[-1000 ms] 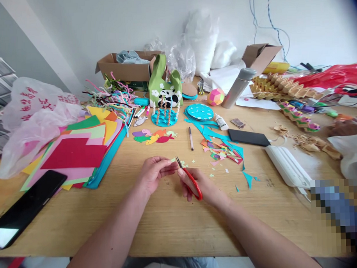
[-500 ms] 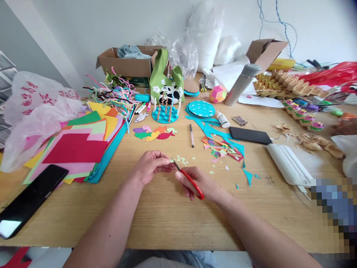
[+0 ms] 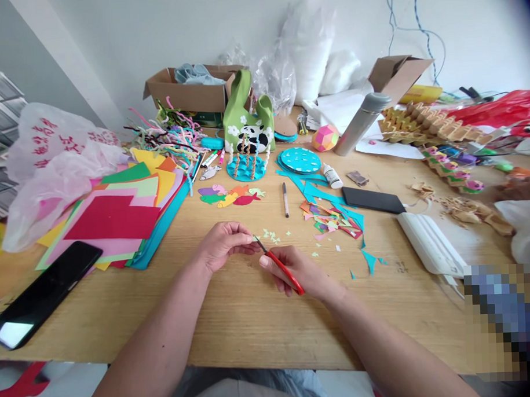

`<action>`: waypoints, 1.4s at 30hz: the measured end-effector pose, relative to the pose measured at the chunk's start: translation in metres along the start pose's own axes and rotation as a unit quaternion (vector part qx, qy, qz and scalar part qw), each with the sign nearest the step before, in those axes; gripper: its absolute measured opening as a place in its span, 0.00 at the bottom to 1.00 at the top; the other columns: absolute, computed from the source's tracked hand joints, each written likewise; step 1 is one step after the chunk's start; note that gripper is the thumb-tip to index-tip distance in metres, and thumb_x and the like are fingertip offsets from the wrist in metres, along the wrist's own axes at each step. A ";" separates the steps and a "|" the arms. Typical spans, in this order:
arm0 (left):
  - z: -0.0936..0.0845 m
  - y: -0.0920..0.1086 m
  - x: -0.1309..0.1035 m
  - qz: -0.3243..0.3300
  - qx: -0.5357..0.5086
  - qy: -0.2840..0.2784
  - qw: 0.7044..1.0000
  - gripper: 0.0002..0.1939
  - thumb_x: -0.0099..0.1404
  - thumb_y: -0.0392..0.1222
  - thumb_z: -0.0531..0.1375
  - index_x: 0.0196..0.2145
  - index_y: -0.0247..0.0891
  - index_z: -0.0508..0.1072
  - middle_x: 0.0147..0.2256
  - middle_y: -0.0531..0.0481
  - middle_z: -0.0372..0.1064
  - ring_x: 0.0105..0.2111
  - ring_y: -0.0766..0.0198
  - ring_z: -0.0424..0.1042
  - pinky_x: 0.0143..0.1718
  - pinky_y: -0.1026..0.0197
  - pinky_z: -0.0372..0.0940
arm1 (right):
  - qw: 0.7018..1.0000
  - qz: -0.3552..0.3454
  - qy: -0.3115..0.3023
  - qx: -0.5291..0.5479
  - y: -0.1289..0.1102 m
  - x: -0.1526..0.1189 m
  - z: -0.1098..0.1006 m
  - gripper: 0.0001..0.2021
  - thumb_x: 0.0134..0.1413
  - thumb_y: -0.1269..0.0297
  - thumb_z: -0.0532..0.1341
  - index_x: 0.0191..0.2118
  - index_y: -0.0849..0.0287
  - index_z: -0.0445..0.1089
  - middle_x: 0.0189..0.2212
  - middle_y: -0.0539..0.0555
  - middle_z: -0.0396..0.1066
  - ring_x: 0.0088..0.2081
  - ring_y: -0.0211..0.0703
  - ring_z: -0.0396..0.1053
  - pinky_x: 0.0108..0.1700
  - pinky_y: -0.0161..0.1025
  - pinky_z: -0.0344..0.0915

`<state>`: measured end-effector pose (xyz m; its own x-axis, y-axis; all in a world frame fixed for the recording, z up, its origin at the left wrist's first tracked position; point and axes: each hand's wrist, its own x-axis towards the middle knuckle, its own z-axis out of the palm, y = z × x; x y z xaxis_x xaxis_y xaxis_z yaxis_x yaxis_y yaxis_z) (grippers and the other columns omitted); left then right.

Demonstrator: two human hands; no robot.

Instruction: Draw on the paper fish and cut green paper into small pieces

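Note:
My right hand (image 3: pixel 289 270) is wrapped round red-handled scissors (image 3: pixel 285 271), their blades pointing up and left to my other hand. The fingers of my left hand (image 3: pixel 229 246) pinch a tiny pale green piece of paper (image 3: pixel 252 238), mostly hidden, right at the scissor tips. Just beyond lie several small pale green paper cuttings (image 3: pixel 272 236) on the wooden table (image 3: pixel 247 326). Farther back are colourful paper fish (image 3: pixel 230 197) in a cluster, with a pen (image 3: pixel 285 199) to their right.
Coloured paper sheets (image 3: pixel 113 218) and a phone (image 3: pixel 46 293) lie at left. Paper scraps (image 3: pixel 330 216), a black power bank (image 3: pixel 373 200) and a white device (image 3: pixel 429 245) are at right. Behind stand a green panda bag (image 3: pixel 249 124), blue discs (image 3: pixel 301 161) and a grey bottle (image 3: pixel 362 125).
The scissor blades look closer together at the paper now. Both hands stay in nearly the same place, and the whole view has shifted very slightly.

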<state>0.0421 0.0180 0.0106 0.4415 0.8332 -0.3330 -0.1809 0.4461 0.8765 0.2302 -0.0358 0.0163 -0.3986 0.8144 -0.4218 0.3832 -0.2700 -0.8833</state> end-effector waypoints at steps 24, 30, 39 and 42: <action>-0.004 0.000 0.001 -0.012 0.003 -0.019 1.000 0.11 0.45 0.39 0.70 0.24 0.32 0.73 0.28 0.42 0.77 0.29 0.59 0.77 0.36 0.58 0.70 | 1.000 -0.001 -0.004 -0.002 0.001 0.000 0.000 0.27 0.50 0.36 0.58 0.25 0.58 0.58 0.13 0.46 0.63 0.13 0.31 0.60 0.14 0.27 0.53; -0.004 0.000 0.001 -0.015 0.005 -0.019 1.000 0.12 0.45 0.39 0.70 0.24 0.32 0.72 0.28 0.41 0.78 0.29 0.59 0.77 0.36 0.58 0.70 | 1.000 0.001 -0.003 -0.006 0.001 0.000 0.001 0.27 0.49 0.35 0.57 0.25 0.58 0.57 0.13 0.45 0.62 0.13 0.31 0.59 0.13 0.27 0.52; -0.004 0.000 0.001 -0.019 0.003 -0.020 1.000 0.11 0.45 0.39 0.70 0.24 0.32 0.72 0.27 0.42 0.77 0.29 0.59 0.77 0.36 0.59 0.70 | 1.000 0.006 -0.006 -0.003 0.002 0.000 0.000 0.27 0.50 0.35 0.57 0.24 0.58 0.57 0.12 0.45 0.63 0.12 0.30 0.60 0.12 0.26 0.52; -0.004 0.000 0.001 -0.021 0.002 -0.020 1.000 0.12 0.45 0.39 0.70 0.24 0.32 0.72 0.27 0.42 0.78 0.29 0.59 0.77 0.36 0.58 0.70 | 1.000 0.009 -0.007 0.000 0.003 0.000 0.000 0.27 0.51 0.36 0.57 0.24 0.58 0.57 0.12 0.45 0.63 0.12 0.31 0.60 0.12 0.26 0.52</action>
<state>0.0388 0.0206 0.0087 0.4830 0.8004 -0.3549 -0.1588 0.4787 0.8635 0.2309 -0.0367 0.0136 -0.4026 0.8027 -0.4401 0.3906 -0.2842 -0.8756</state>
